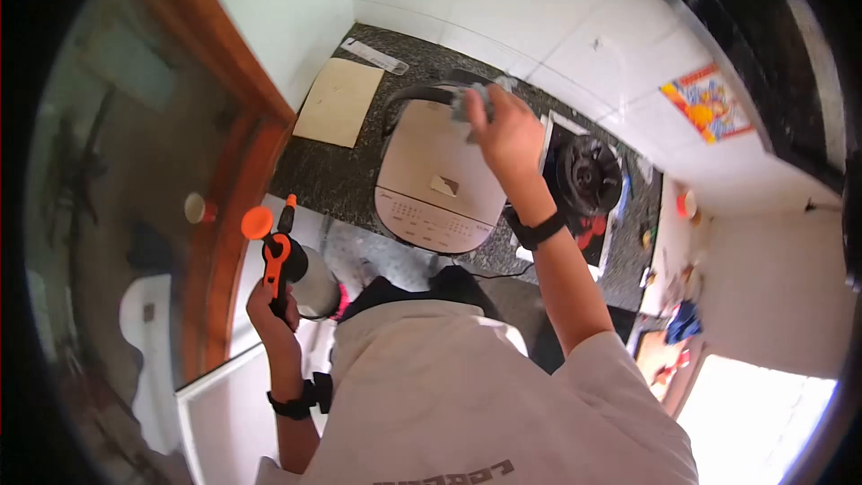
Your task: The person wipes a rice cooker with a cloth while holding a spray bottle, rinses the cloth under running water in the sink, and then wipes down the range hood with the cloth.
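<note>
A rice cooker (440,157) with a pinkish-beige lid and a button panel stands on the dark speckled counter (314,171). Over the far right part of its lid, my right hand (512,130) holds a crumpled grey cloth (467,108). My left hand (272,304), low on the left, is closed round the handle of a spray bottle (314,278) with an orange and black pump head. The bottle is beside the counter's front edge, apart from the cooker.
A beige board (339,102) and a white strip (374,56) lie left of the cooker. To its right is a gas stove (588,175) with a black burner. A wooden door frame (242,81) borders the left, and a black cable runs along the front.
</note>
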`<state>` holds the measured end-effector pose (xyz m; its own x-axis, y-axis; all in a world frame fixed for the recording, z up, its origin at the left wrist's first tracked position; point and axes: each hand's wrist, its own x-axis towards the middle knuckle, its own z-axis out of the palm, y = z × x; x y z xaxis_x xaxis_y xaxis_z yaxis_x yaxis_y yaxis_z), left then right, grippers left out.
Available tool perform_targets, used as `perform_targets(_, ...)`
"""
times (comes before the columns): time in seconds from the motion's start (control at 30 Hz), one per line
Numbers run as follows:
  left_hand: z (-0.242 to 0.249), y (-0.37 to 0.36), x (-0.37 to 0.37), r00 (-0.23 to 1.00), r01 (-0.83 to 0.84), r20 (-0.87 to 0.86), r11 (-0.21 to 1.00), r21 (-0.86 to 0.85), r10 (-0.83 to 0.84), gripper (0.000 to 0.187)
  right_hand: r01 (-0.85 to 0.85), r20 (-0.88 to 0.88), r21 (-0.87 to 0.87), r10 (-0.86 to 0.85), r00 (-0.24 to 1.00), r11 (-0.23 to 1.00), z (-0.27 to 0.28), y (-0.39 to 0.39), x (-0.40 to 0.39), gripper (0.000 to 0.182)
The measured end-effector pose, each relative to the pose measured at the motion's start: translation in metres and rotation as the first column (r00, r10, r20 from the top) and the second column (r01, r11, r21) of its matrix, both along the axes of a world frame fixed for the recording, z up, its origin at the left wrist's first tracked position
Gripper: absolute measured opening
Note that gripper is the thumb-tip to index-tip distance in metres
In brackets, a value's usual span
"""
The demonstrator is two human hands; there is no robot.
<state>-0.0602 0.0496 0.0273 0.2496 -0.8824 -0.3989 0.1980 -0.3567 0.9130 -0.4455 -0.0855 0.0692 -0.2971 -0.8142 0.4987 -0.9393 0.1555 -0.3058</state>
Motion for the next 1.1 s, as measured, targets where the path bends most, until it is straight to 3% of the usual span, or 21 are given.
perform_targets(0.07, 0.003, 0.001, -0.016, 0.999, -0.027, -0.031, 0.999, 0.041, 0.029, 0.043, -0.127, 0.007, 0.048, 0.126, 0.992, 0.991, -0.005, 0.007, -0.013, 0.029)
perform_targets(0.1, 0.009, 0.003, -0.025, 0.998, -0.037, -0.048, 0.998, 0.052, 0.04, 0.044, -0.108, 0.043, 0.035, 0.106, 0.993, 0.994, -0.013, 0.014, -0.024, 0.029)
perform_targets(0.17, 0.016, 0.007, -0.04, 0.996, -0.018, -0.086, 0.999, 0.046, 0.022, 0.045, -0.211, 0.316, -0.273, 0.294, 0.902, 0.939, -0.041, 0.039, -0.054, 0.026)
perform_targets(0.23, 0.021, 0.014, -0.052, 0.996, -0.001, -0.09, 1.0, 0.016, 0.002, 0.045, -0.16, 0.762, -0.149, 0.216, 0.611, 0.976, -0.077, 0.073, -0.08, 0.025)
perform_targets(0.3, 0.035, 0.02, -0.073, 0.997, -0.005, -0.077, 1.0, 0.008, 0.006, 0.047, -0.276, 0.634, -0.322, 0.423, 0.647, 0.906, -0.096, 0.082, -0.075, 0.029)
perform_targets(0.37, 0.042, 0.029, -0.092, 0.999, -0.052, 0.0, 0.999, 0.001, 0.052, 0.047, -0.182, 0.662, -0.353, 0.382, 0.645, 0.918, -0.096, 0.07, -0.066, 0.03)
perform_targets(0.43, 0.041, 0.042, -0.102, 0.997, -0.058, 0.043, 0.997, -0.043, 0.06, 0.045, -0.106, 0.659, -0.233, 0.237, 0.714, 0.967, -0.082, 0.042, -0.067, 0.03)
perform_targets(0.47, 0.043, 0.047, -0.107, 0.995, -0.072, 0.062, 0.996, -0.047, 0.075, 0.045, -0.178, 0.532, -0.256, 0.292, 0.795, 0.95, -0.048, 0.034, -0.061, 0.032)
perform_targets(0.53, 0.046, 0.057, -0.118, 0.989, -0.122, 0.078, 0.991, -0.046, 0.125, 0.044, -0.338, 0.355, 0.118, 0.278, 0.893, 0.934, -0.003, 0.019, -0.048, 0.036)
perform_targets(0.63, 0.043, 0.063, -0.134, 0.969, -0.225, 0.096, 0.974, -0.035, 0.227, 0.041, -0.385, 0.369, 0.158, 0.307, 0.877, 0.909, 0.004, -0.002, -0.029, 0.043)
perform_targets(0.7, 0.046, 0.067, -0.142, 0.974, -0.202, 0.093, 0.978, -0.044, 0.205, 0.04, -0.427, 0.281, 0.187, 0.368, 0.886, 0.885, 0.003, -0.003, -0.028, 0.043)
perform_targets(0.77, 0.053, 0.068, -0.155, 0.966, -0.22, 0.124, 0.974, -0.053, 0.225, 0.04, -0.443, 0.313, 0.084, 0.398, 0.862, 0.893, -0.023, 0.01, -0.053, 0.043)
perform_targets(0.83, 0.05, 0.071, -0.158, 0.97, -0.202, 0.132, 0.978, -0.048, 0.206, 0.043, -0.38, 0.437, -0.172, 0.416, 0.797, 0.909, -0.047, 0.03, -0.082, 0.043)
perform_targets(0.9, 0.051, 0.066, -0.168, 0.973, -0.187, 0.131, 0.981, -0.047, 0.191, 0.047, -0.334, 0.61, -0.351, 0.484, 0.627, 0.875, -0.097, 0.049, -0.108, 0.045)
perform_targets(0.93, 0.054, 0.064, -0.178, 0.972, -0.194, 0.128, 0.981, -0.027, 0.196, 0.047, -0.33, 0.614, -0.353, 0.483, 0.624, 0.876, -0.124, 0.055, -0.112, 0.045)
perform_targets(1.0, 0.055, 0.062, -0.182, 0.976, -0.187, 0.115, 0.982, 0.031, 0.182, 0.045, -0.428, 0.583, -0.487, 0.648, 0.49, 0.761, -0.156, 0.072, -0.11, 0.048)
perform_targets(1.03, 0.056, 0.064, -0.183, 0.976, -0.182, 0.125, 0.983, 0.034, 0.176, 0.045, -0.42, 0.59, -0.487, 0.643, 0.489, 0.766, -0.16, 0.076, -0.11, 0.048)
perform_targets(1.1, 0.06, 0.064, -0.193, 0.977, -0.148, 0.158, 0.989, 0.024, 0.143, 0.044, -0.386, 0.339, -0.39, 0.52, 0.784, 0.836, -0.156, 0.078, -0.113, 0.047)
